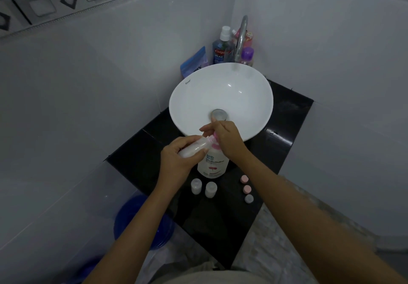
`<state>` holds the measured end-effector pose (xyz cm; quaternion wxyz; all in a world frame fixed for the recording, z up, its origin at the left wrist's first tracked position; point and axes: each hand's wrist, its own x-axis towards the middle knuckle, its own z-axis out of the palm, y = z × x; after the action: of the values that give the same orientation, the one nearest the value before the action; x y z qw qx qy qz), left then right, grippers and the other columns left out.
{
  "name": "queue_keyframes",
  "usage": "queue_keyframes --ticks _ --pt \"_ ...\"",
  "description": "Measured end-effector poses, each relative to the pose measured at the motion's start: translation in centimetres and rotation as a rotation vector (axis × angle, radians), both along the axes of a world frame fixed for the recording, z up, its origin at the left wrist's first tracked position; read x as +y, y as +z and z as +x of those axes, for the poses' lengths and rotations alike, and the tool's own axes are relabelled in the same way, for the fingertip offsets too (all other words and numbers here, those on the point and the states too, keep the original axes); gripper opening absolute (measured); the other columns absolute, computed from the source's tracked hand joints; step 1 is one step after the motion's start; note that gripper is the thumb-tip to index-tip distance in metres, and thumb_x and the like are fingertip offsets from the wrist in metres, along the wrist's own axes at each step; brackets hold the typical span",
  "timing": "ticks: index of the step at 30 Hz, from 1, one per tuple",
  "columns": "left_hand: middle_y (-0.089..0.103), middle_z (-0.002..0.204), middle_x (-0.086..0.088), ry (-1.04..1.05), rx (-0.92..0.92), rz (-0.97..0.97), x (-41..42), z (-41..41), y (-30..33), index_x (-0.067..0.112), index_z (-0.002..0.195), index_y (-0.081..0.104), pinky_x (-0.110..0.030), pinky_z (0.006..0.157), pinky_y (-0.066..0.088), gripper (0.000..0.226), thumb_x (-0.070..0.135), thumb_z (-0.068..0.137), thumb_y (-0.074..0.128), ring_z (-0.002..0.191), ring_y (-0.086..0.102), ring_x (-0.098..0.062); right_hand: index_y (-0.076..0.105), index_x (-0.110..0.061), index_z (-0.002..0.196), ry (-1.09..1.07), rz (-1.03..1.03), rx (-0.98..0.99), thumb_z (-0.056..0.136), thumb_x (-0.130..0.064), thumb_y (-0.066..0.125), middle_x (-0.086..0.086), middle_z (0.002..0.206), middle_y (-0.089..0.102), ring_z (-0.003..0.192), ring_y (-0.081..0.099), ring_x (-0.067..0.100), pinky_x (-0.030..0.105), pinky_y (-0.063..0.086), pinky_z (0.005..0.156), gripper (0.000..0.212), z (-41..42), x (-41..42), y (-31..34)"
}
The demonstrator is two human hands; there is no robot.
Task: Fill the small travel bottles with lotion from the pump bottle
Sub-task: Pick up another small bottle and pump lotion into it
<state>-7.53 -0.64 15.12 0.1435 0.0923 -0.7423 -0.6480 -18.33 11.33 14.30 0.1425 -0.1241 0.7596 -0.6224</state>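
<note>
Currently left hand [176, 160] is wrapped around a small travel bottle [194, 148], tilted, mouth against the pink pump head. Right hand [227, 139] is closed over the pump of the lotion bottle [213, 164], hiding the nozzle; any lotion flow can't be made out. Near the left wrist: two more bottles [196, 186] [210, 189]. Beside the right forearm: three loose caps [244, 179] [247, 188] [249, 198].

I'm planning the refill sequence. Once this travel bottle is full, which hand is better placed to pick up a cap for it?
The right hand. The loose caps lie on the counter on its side, and it only rests on the pump bottle, while the left hand is holding the travel bottle.
</note>
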Motion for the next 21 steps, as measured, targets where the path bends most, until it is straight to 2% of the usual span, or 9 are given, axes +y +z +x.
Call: queue_keyframes --ticks 2,5,11,17,21 --pt "0.070 0.106 -0.006 -0.001 -0.016 0.016 0.0 0.2 -0.3 0.015 0.108 0.069 -0.013 0.076 0.051 0.032 0.007 0.077 0.075 0.099 0.066 -0.008 0.073 -0.010 0.079 -0.013 0.036 0.011 0.099 -0.026 0.037 0.009 0.074 0.068 0.079 0.063 0.022 0.040 0.049 0.080 0.044 0.2 -0.1 -0.5" --pt "0.071 0.106 -0.005 -0.004 -0.008 0.039 0.0 0.3 -0.3 0.014 0.108 0.069 -0.015 0.077 0.052 0.032 0.007 0.078 0.074 0.099 0.066 -0.010 0.073 -0.008 0.082 -0.021 0.091 0.031 0.099 -0.027 0.037 0.009 0.076 0.069 0.078 0.064 0.021 0.035 0.049 0.076 0.044 0.1 -0.2 0.0" --pt "0.071 0.106 0.000 -0.021 0.020 0.068 -0.2 0.3 0.7 0.016 0.108 0.069 -0.013 0.077 0.051 0.031 0.008 0.079 0.073 0.100 0.066 -0.007 0.072 -0.006 0.091 -0.010 0.044 0.021 0.098 -0.030 0.041 0.016 0.084 0.071 0.086 0.066 0.028 0.038 0.050 0.086 0.040 0.0 0.1 1.7" --pt "0.070 0.103 0.007 -0.016 0.025 0.055 -0.5 0.9 0.9 0.018 0.108 0.068 -0.010 0.075 0.050 0.030 0.009 0.080 0.073 0.096 0.065 -0.001 0.073 -0.008 0.091 -0.020 0.100 0.058 0.098 -0.030 0.041 0.008 0.080 0.070 0.074 0.062 0.012 0.031 0.048 0.080 0.039 0.0 0.0 2.3" --pt "0.070 0.105 0.007 -0.016 0.040 0.021 -0.8 1.2 0.9 0.014 0.110 0.068 -0.009 0.076 0.049 0.031 0.009 0.080 0.072 0.097 0.065 -0.001 0.073 -0.010 0.090 -0.025 0.121 0.067 0.098 -0.032 0.041 0.006 0.079 0.070 0.075 0.062 0.012 0.034 0.049 0.082 0.039 0.0 0.1 2.3"
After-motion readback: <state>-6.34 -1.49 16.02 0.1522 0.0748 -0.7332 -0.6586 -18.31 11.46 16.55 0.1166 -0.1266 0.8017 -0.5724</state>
